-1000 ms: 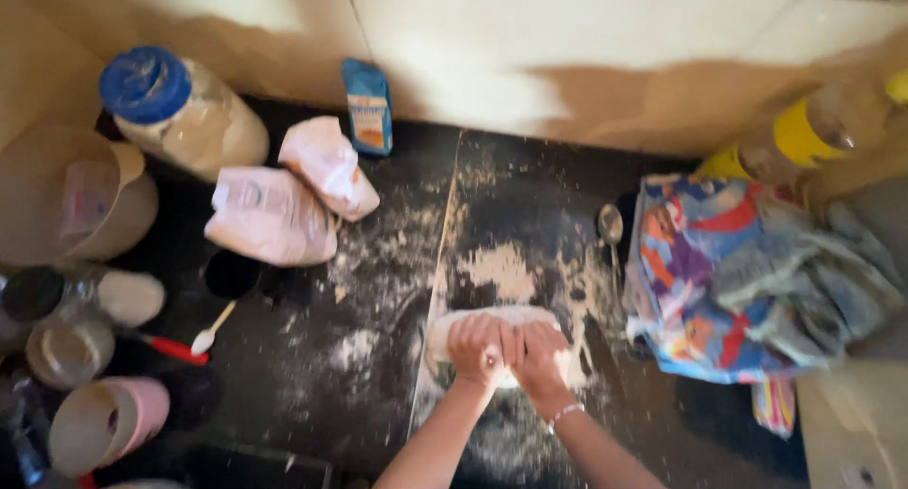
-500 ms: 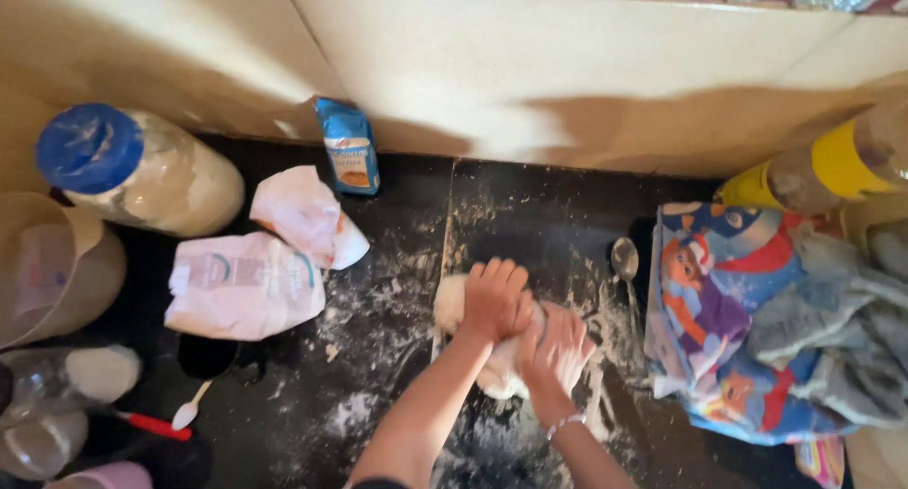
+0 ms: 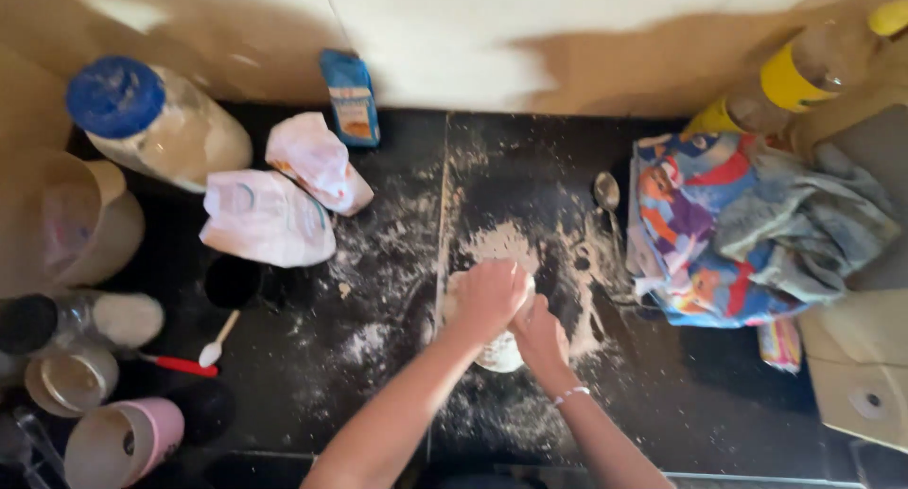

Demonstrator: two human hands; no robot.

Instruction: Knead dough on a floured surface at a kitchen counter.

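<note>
Pale dough (image 3: pixel 498 352) lies near the middle of the black worktop (image 3: pixel 719 394), towards its front edge, mostly hidden under both hands. Left hand (image 3: pixel 490 295) bears down on the lump's far side with its grip curled closed over the dough; right hand (image 3: pixel 541 336), a thin bracelet at its wrist, presses just beside and partly beneath it, its grip likewise folded down onto the dough. Loose flour (image 3: pixel 501 245) is heaped just beyond the hands and scattered widely to the left. A metal spoon (image 3: pixel 607 198) lies on the worktop to the right of the flour, and beside it a bright patterned cloth (image 3: pixel 719 234) is bundled with a grey one towards the right edge. Two crumpled white bags (image 3: pixel 270 215) sit towards the back left, a small blue packet (image 3: pixel 350 96) stands against the wall, and a blue-lidded jar (image 3: pixel 156 120) lies in the back left corner. A white spoon with a red handle (image 3: pixel 203 355) rests near the left front, by a pink mug (image 3: pixel 128 440). As a judgement, a hard forward push could send the dough skidding on the floured surface into the metal spoon or drive flour onto the cloth; where flour is thin, the dough may stick and tear.
</note>
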